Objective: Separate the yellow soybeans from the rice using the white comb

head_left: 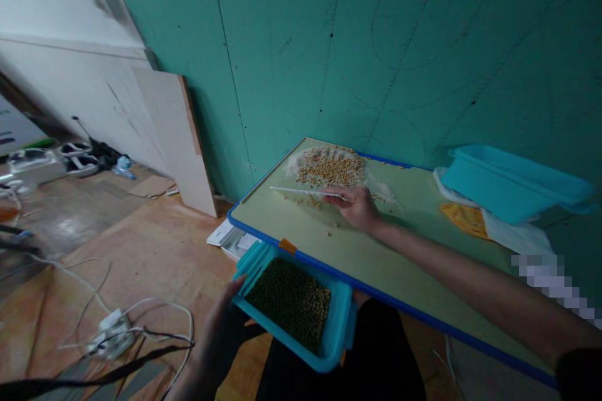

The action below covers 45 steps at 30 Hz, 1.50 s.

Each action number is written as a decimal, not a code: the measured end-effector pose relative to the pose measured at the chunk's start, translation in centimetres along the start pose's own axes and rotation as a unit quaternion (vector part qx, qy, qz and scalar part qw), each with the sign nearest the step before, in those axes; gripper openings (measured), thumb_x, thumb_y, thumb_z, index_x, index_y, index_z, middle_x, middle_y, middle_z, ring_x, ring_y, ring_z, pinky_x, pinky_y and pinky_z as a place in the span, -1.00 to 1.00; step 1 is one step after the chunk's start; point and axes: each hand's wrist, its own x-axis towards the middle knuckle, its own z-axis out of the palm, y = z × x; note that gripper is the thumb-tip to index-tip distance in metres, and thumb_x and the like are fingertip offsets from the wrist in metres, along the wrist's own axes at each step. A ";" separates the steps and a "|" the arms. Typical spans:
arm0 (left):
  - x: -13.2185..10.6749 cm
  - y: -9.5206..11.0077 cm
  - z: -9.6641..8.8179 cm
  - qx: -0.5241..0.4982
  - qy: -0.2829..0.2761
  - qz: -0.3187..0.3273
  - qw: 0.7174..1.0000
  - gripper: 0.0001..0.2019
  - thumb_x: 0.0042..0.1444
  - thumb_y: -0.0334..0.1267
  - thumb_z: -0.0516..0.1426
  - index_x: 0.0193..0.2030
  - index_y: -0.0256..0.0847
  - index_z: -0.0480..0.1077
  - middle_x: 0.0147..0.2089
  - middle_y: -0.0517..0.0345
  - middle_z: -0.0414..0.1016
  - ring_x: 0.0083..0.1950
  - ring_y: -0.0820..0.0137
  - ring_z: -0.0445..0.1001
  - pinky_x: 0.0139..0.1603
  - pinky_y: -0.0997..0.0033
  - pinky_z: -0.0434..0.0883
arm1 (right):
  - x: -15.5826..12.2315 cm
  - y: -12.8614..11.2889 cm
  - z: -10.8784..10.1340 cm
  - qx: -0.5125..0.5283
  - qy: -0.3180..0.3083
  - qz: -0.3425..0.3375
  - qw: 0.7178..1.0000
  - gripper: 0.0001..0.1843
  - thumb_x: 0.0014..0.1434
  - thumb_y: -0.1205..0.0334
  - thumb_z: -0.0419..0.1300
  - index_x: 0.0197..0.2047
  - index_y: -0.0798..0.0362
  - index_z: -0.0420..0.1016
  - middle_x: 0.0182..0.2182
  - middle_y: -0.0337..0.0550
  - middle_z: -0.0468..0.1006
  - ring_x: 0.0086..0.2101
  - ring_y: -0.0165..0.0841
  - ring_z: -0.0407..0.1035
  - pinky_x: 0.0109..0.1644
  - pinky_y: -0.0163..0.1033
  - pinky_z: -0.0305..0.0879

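Note:
My left hand (224, 319) grips the left end of a turquoise plastic container (345, 316), holding it just below the table's front edge. Inside lie small dark green beans (285, 297), with paler beans at the right side. My right hand (361, 208) is closed on the right end of a thin white flat strip (296, 190), seen edge-on above the tabletop. Behind the strip, yellowish round beans (329, 166) are heaped with white grains (294, 166). A few loose beans lie in front of the strip.
A pale table (414, 276) with blue edging stands against a green wall (291, 62). A turquoise bin (508, 185), a yellow cloth (463, 219) and white plastic sit at its right. A board (176, 138) leans left; cables and a power strip (111, 333) lie on the floor.

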 end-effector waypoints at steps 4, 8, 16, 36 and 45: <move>-0.6 0.2 0.9 -0.010 0.041 0.037 0.998 -0.62 0.08 0.14 0.47 -0.08 -0.04 0.75 0.06 -0.04 0.85 0.51 -0.28 0.49 0.41 -0.30 0.53 | -2.9 -1.0 -1.9 0.029 0.002 -0.011 1.000 -0.77 0.31 0.30 0.42 -0.04 -0.17 0.87 -0.13 -0.24 0.85 -0.14 -0.18 0.80 -0.03 -0.14 0.76; -0.5 0.2 1.2 0.001 0.054 0.027 0.998 -0.55 0.08 0.16 0.46 -0.01 -0.06 0.76 0.09 -0.11 0.83 0.51 -0.31 0.48 0.36 -0.27 0.57 | -4.9 -2.1 -3.8 0.012 0.019 0.012 1.000 -0.81 0.32 0.23 0.42 -0.05 -0.17 0.87 -0.17 -0.23 0.86 -0.14 -0.15 0.80 -0.02 -0.10 0.77; -0.5 -0.2 0.8 0.024 0.036 0.000 0.999 -0.41 0.10 0.22 0.43 0.13 -0.15 0.74 0.25 -0.21 0.77 0.55 -0.36 0.43 0.32 -0.23 0.60 | -10.2 -3.7 -11.7 -0.190 0.182 0.113 0.958 -0.71 0.35 -0.09 0.39 -0.13 -0.11 0.87 -0.40 -0.14 0.81 -0.51 -0.18 0.66 -0.47 -0.20 0.53; 1.3 -3.0 0.4 0.025 0.042 -0.001 0.999 -0.32 0.02 0.21 0.47 0.27 0.10 0.56 0.10 -0.02 0.82 0.48 -0.28 0.51 0.06 -0.10 0.70 | -14.9 -5.8 -13.7 -0.297 0.224 0.163 0.914 -0.54 0.41 -0.16 0.29 -0.23 -0.02 0.87 -0.55 -0.12 0.73 -0.67 -0.29 0.44 -0.58 -0.23 0.24; 1.4 -2.7 1.0 0.020 0.049 -0.024 0.998 -0.23 0.02 0.23 0.46 0.34 0.00 0.52 0.02 -0.05 0.84 0.50 -0.30 0.47 0.19 -0.19 0.65 | -15.7 -6.5 -13.7 -0.314 0.195 0.155 0.916 -0.55 0.43 -0.14 0.29 -0.22 -0.03 0.88 -0.61 -0.11 0.69 -0.72 -0.31 0.42 -0.61 -0.24 0.19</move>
